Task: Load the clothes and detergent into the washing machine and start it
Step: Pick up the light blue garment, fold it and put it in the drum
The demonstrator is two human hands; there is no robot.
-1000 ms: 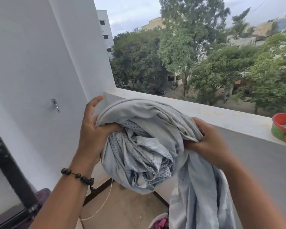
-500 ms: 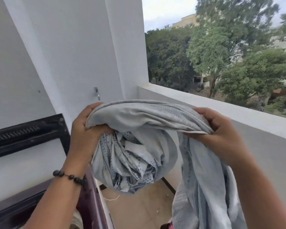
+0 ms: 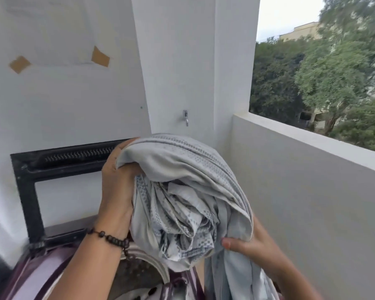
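1. Gripping the bundled cloth point(image 3: 182, 198) on its left side, my left hand point(image 3: 115, 191) curls round the folds.
2. The open drum point(image 3: 139, 276) lies directly below the bundle.
3. My right hand point(image 3: 245, 245) pinches the lower edge; a tail hangs outside the washing machine point(image 3: 37, 276).

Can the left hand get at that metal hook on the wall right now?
Probably not as things stand: the left hand grips the bundled grey cloth, which sits between it and the metal hook above.

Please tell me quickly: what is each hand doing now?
Left hand: closed, grip on the cloth.
Right hand: closed, grip on the cloth's lower part.
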